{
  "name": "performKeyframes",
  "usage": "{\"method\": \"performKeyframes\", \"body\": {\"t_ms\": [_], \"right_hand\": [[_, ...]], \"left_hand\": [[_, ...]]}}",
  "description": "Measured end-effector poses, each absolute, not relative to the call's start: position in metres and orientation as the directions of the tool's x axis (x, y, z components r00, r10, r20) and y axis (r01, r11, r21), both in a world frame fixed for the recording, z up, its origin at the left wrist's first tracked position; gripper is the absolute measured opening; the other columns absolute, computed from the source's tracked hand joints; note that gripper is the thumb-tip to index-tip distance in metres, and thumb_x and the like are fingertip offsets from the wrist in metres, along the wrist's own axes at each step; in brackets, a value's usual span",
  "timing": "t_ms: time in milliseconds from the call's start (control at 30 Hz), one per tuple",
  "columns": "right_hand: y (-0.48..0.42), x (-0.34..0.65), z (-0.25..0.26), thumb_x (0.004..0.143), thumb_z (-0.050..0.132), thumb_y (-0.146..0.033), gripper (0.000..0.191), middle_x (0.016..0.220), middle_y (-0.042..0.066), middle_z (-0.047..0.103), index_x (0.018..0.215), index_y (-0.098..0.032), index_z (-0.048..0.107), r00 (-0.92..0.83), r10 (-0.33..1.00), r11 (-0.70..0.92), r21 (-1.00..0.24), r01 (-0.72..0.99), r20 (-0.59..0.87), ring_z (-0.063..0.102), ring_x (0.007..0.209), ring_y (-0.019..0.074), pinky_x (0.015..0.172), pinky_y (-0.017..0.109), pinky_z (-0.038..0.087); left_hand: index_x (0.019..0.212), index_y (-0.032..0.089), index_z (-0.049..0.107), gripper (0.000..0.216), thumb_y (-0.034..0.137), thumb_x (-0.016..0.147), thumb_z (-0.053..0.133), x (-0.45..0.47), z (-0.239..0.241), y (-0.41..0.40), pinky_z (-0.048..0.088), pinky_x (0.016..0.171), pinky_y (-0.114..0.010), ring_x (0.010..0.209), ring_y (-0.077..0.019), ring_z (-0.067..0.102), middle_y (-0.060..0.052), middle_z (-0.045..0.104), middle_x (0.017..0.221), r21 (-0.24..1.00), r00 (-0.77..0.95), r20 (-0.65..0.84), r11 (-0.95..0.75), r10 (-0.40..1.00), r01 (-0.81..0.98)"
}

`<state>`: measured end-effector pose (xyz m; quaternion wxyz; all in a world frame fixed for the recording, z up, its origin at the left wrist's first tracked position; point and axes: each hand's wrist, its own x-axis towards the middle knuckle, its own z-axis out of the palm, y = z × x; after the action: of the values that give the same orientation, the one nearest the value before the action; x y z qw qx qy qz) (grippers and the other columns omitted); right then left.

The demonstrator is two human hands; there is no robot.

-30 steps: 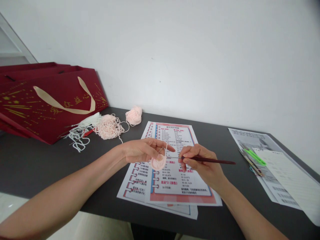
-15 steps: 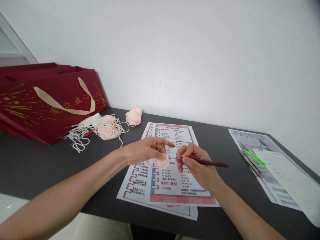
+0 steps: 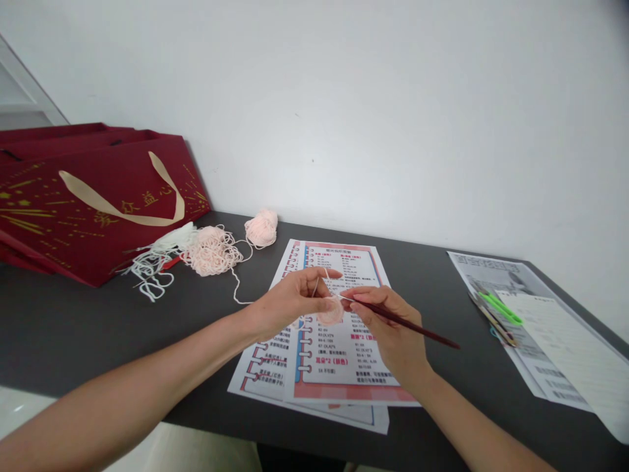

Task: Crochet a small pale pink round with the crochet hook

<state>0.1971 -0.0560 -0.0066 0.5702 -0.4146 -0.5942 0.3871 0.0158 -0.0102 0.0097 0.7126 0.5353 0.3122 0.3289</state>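
Between thumb and fingers, my left hand [image 3: 289, 300] pinches a small round pale-pink crochet piece [image 3: 330, 311], with a strand of yarn running over its raised index finger. My right hand [image 3: 388, 321] grips a crochet hook [image 3: 410, 325] with a dark red-brown handle, which slants down to the right. The hook's thin metal tip reaches the top edge of the crochet piece; the stitch there is too small to make out. A pink yarn strand trails from behind my left hand to a loose pink yarn heap [image 3: 211, 251] on the table.
Printed pattern sheets [image 3: 344, 387] lie beneath my hands on the dark table [image 3: 206, 400]. A pink yarn ball [image 3: 261, 228] and tangled white yarn [image 3: 152, 272] sit at back left, beside red gift bags [image 3: 98, 196]. At right are papers [image 3: 565, 354], a green cutter [image 3: 500, 308] and slim tools [image 3: 494, 324].
The crochet piece has shifted slightly right, and my hands are closer together. The hook has tilted more steeply, its handle end lower. More of the yarn strand now shows beside my left wrist.
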Motion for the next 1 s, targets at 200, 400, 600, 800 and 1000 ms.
{"method": "performKeyframes", "body": {"t_ms": [200, 400, 600, 800, 1000], "right_hand": [[-0.048, 0.195, -0.006, 0.075, 0.071, -0.018, 0.006, 0.082, 0.001, 0.073, 0.079, -0.022, 0.068, -0.016, 0.977, 0.203, -0.944, -0.261, 0.215, 0.067, 0.070, 0.0141, 0.069, 0.028, 0.055], [-0.046, 0.201, -0.002, 0.074, 0.072, -0.019, 0.005, 0.080, 0.002, 0.072, 0.076, -0.021, 0.068, -0.070, 0.974, 0.192, -0.952, -0.240, 0.215, 0.067, 0.068, 0.0151, 0.066, 0.030, 0.055], [-0.051, 0.203, -0.002, 0.076, 0.070, -0.021, 0.003, 0.083, 0.003, 0.071, 0.078, -0.022, 0.068, -0.060, 0.945, 0.322, -0.947, -0.005, 0.321, 0.067, 0.074, 0.0169, 0.063, 0.029, 0.055], [-0.057, 0.201, -0.005, 0.081, 0.065, -0.020, 0.005, 0.089, 0.003, 0.070, 0.082, -0.024, 0.065, -0.056, 0.924, 0.382, -0.912, 0.148, 0.378, 0.067, 0.076, 0.0173, 0.060, 0.028, 0.054], [-0.061, 0.198, -0.007, 0.083, 0.059, -0.011, 0.015, 0.093, 0.003, 0.068, 0.089, -0.025, 0.062, -0.160, 0.831, 0.555, -0.777, 0.297, 0.533, 0.065, 0.084, 0.0183, 0.072, 0.032, 0.053]], "left_hand": [[0.115, 0.017, 0.052, 0.047, 0.020, 0.072, 0.070, 0.018, 0.011, -0.014, 0.042, 0.067, -0.027, 0.067, -0.0108, 0.057, 0.004, 0.059, 0.071, 0.973, 0.532, -0.105, 0.198, 0.840, -0.121], [0.116, 0.015, 0.051, 0.047, 0.021, 0.073, 0.069, 0.019, 0.015, -0.016, 0.039, 0.065, -0.026, 0.065, -0.0099, 0.053, 0.005, 0.055, 0.069, 0.987, 0.481, -0.081, 0.137, 0.873, -0.083], [0.116, 0.015, 0.052, 0.046, 0.022, 0.073, 0.068, 0.018, 0.016, -0.016, 0.039, 0.065, -0.027, 0.063, -0.0105, 0.052, 0.005, 0.055, 0.067, 0.996, 0.456, -0.062, 0.081, 0.888, -0.023], [0.113, 0.014, 0.053, 0.044, 0.024, 0.073, 0.067, 0.018, 0.015, -0.016, 0.042, 0.066, -0.028, 0.066, -0.0129, 0.055, 0.003, 0.056, 0.067, 0.999, 0.427, -0.024, 0.012, 0.904, 0.030], [0.104, 0.016, 0.058, 0.030, 0.023, 0.075, 0.064, 0.019, 0.011, -0.018, 0.042, 0.067, -0.028, 0.069, -0.0150, 0.057, 0.002, 0.058, 0.067, 0.983, 0.383, 0.065, -0.125, 0.921, 0.134]]}}
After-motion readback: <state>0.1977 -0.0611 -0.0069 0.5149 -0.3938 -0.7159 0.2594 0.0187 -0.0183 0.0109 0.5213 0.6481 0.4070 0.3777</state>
